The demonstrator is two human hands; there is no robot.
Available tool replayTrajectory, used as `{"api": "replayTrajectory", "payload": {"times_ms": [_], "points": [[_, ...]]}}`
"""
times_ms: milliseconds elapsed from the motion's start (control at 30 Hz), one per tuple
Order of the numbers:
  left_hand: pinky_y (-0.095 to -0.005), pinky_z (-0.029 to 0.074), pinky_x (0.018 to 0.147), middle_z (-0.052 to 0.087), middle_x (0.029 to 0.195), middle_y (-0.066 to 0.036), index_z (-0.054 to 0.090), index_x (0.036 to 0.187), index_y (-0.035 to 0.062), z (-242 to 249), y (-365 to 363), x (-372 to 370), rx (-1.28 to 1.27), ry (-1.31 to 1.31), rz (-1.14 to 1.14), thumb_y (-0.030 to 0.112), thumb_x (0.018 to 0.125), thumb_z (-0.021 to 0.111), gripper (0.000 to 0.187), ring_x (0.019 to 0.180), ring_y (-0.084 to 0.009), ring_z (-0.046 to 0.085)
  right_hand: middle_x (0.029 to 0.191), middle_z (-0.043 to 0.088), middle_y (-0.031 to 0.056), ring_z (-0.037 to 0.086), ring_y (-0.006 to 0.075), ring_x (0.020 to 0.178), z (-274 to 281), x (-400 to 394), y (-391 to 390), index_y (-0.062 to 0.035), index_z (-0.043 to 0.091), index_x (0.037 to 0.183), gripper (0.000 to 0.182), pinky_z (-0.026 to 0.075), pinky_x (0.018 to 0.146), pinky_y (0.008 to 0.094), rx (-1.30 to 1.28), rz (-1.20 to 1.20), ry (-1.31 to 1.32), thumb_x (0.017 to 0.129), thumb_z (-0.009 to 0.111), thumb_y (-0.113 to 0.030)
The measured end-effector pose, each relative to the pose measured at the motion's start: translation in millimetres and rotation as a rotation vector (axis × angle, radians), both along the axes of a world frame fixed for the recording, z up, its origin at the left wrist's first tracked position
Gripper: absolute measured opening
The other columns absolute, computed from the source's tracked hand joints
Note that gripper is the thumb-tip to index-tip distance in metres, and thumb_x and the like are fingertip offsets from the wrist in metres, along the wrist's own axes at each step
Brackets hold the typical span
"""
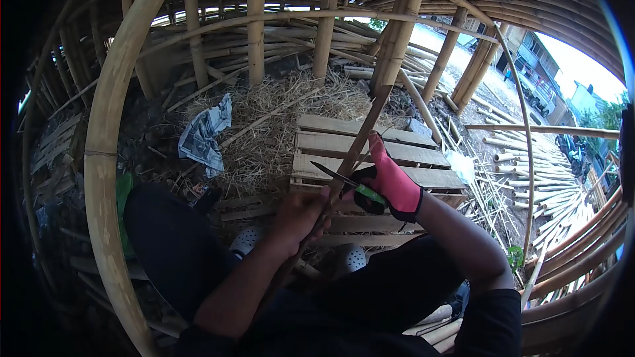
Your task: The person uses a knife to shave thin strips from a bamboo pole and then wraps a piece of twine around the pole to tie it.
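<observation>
The fingers of the bare left hand (297, 215) were closed around a thin brown bamboo strip (360, 139), steadying it as it slanted toward one o'clock. The pink-and-black-gloved right hand (390, 182) gripped a green-handled knife (347, 182), blade pointing to ten o'clock across the strip, above the pale wooden slatted pallet (417, 155).

Left hand (299, 215) bare, gripping bamboo strip (360, 142). Right hand (390, 182) in pink glove holds knife (344, 178) against strip. Wooden pallet (423, 178) below, straw (264, 139) at its left edge.

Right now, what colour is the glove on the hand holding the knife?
The glove on the right hand is pink with a black palm and cuff, seen in the head view; the knife handle is green.
</observation>
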State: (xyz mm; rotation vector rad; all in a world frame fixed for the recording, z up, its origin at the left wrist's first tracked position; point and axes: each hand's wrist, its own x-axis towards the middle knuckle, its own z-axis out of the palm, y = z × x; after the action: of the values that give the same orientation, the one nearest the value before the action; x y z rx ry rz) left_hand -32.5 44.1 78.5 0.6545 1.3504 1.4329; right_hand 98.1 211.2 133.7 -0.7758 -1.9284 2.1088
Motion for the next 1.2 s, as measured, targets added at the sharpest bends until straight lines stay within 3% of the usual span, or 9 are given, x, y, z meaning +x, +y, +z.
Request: {"api": "replayTrajectory", "payload": {"times_ms": [33,167,333,467,533,633,967,1167,1200], "points": [[-0.0229,0.034,0.038,0.055,0.060,-0.002,0.061,0.085,0.0063,0.9,-0.2,0.6,0.001,0.000,0.001,0.044,0.099,0.051,0.042,0.042,-0.0079,0.046,0.108,0.067,0.0156,0.068,0.0222,0.075,-0.3,0.3,1.1,-0.0187,-0.008,0.154,0.092,0.051,0.061,0.0279,-0.003,0.001,-0.001,0.091,0.029,-0.075],[-0.0228,0.035,0.038,0.056,0.061,-0.003,0.060,0.083,0.0069,-0.2,0.0,2.2,0.008,0.066,-0.009,0.044,0.099,0.052,0.041,0.044,-0.0081,0.049,0.100,0.067,0.0141,0.068,0.0210,0.073,12.0,5.7,-2.8,-0.0213,-0.004,0.154,0.093,0.050,0.058,0.0265,-0.010,0.068,-0.062,0.090,0.034,-0.075],[-0.0223,0.037,0.039,0.057,0.061,-0.003,0.060,0.083,0.0071,-2.4,1.0,2.7,0.001,0.041,-0.008,0.045,0.098,0.052,0.041,0.046,-0.0076,0.051,0.099,0.065,0.0113,0.066,0.0171,0.076,32.3,1.8,-9.2,-0.0129,0.022,0.153,0.081,0.050,0.060,0.0257,-0.036,0.141,-0.350,0.094,0.042,-0.065],[-0.0232,0.036,0.038,0.057,0.061,-0.004,0.061,0.086,0.0046,1.0,-0.8,4.2,-0.003,0.013,-0.011,0.043,0.099,0.052,0.041,0.043,-0.0082,0.050,0.092,0.068,0.0089,0.062,0.0125,0.077,9.6,9.1,-5.8,-0.0118,0.047,0.138,0.067,0.048,0.068,0.0250,0.152,0.231,-0.221,0.094,0.047,-0.062],[-0.0232,0.037,0.038,0.057,0.061,-0.004,0.062,0.088,0.0044,0.4,-0.9,4.0,0.007,0.022,-0.015,0.043,0.099,0.052,0.042,0.043,-0.0082,0.050,0.109,0.066,0.0091,0.062,0.0166,0.093,-2.8,15.8,6.7,-0.0113,0.040,0.147,0.048,0.049,0.083,0.0275,0.681,0.587,0.194,0.103,0.043,-0.031],[-0.0232,0.037,0.039,0.057,0.060,-0.004,0.062,0.089,0.0044,-0.9,-0.3,2.7,0.009,-0.001,-0.046,0.044,0.099,0.052,0.042,0.044,-0.0085,0.051,0.125,0.061,0.0085,0.060,0.0210,0.105,-16.2,13.5,22.9,-0.0122,0.035,0.150,0.049,0.046,0.092,0.0303,0.703,0.699,0.070,0.101,0.038,-0.009],[-0.0245,0.040,0.039,0.059,0.061,-0.005,0.063,0.092,0.0037,5.1,-4.1,3.2,0.032,-0.012,-0.102,0.033,0.100,0.052,0.032,0.045,-0.0104,0.053,0.111,0.065,0.0096,0.062,0.0232,0.093,28.5,23.4,8.0,-0.0100,0.062,0.127,0.031,0.049,0.085,0.0306,1.018,0.810,0.120,0.101,0.048,-0.017],[-0.0247,0.042,0.038,0.061,0.063,-0.006,0.063,0.093,0.0041,4.4,-2.4,5.1,0.001,0.001,-0.069,0.030,0.097,0.056,0.027,0.045,-0.0108,0.055,0.096,0.065,0.0098,0.064,0.0259,0.087,38.2,18.1,-6.3,-0.0094,0.069,0.110,0.023,0.051,0.075,0.0356,0.725,0.629,-0.304,0.094,0.060,-0.023],[-0.0249,0.042,0.038,0.061,0.063,-0.006,0.063,0.094,0.0044,3.3,-2.1,4.8,0.009,0.021,-0.063,0.031,0.097,0.057,0.028,0.046,-0.0107,0.056,0.091,0.065,0.0109,0.064,0.0273,0.085,30.4,16.3,-1.2,-0.0104,0.070,0.108,0.023,0.052,0.073,0.0365,1.037,0.690,-0.051,0.092,0.061,-0.025]]}}
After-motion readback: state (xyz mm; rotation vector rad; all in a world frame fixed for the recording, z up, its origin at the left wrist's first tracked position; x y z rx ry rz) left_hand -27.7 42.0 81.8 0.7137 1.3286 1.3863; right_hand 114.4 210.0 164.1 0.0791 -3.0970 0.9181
